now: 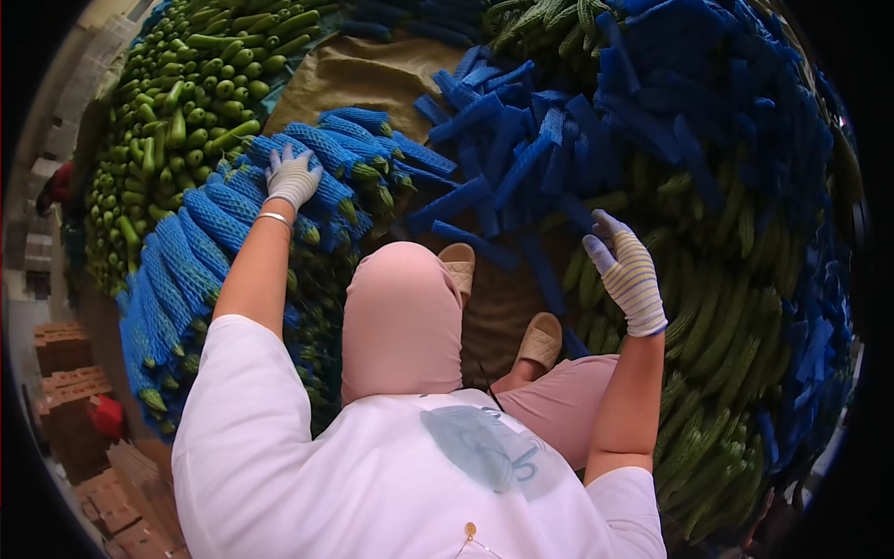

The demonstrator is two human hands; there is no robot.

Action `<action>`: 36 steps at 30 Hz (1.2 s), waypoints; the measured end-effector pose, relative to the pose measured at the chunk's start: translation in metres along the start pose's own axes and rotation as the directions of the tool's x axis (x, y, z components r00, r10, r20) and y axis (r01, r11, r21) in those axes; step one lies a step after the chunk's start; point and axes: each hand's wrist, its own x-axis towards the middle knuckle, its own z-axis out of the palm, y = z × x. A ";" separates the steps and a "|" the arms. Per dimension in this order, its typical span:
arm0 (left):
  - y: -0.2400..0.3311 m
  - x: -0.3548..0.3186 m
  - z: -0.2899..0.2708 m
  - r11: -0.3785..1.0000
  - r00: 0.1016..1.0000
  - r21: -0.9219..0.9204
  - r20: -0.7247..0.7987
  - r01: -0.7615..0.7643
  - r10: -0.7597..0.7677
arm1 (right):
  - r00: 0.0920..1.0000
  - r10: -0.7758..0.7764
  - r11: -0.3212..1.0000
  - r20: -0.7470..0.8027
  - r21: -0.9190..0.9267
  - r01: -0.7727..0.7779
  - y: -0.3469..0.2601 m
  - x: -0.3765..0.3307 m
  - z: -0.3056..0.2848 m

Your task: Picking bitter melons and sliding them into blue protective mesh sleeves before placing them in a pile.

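My left hand (294,179), in a pale knitted glove, lies with fingers spread on a row of long green gourds in blue foam net sleeves (207,224). Their green ends poke out toward my knee. Off to the right, my right hand (630,276), in a striped glove with bluish fingertips, hangs in the air with its fingers apart and nothing in them. Nearest to it is a heap of bare, long, ridged green gourds (717,317). Loose blue net sleeves (512,140) lie scattered ahead, between my two hands.
Smooth green gourds (200,112) are heaped at the far left. A brown cloth (358,74) lies beyond the sleeved row. More blue sleeves (670,102) pile up at the far right, near pale green gourds (545,28). Cartons (70,373) stand at the left edge.
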 end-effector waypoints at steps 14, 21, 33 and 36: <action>0.016 0.015 -0.010 0.925 0.972 0.316 0.172 -0.210 0.162 | 0.993 -0.044 0.990 0.107 -0.126 0.057 0.002 -0.006 0.009; -0.005 0.036 -0.001 0.842 0.921 0.384 0.067 -0.378 0.383 | 0.990 -0.039 0.974 0.136 -0.215 0.067 0.012 -0.002 0.012; -0.021 0.073 -0.008 0.931 0.949 0.234 0.214 -0.281 0.233 | 0.985 0.000 0.969 0.171 -0.244 0.042 0.003 0.006 0.019; -0.022 0.067 -0.016 0.917 0.944 0.226 0.068 -0.329 0.322 | 0.987 -0.021 0.964 0.162 -0.260 0.063 0.007 0.006 0.020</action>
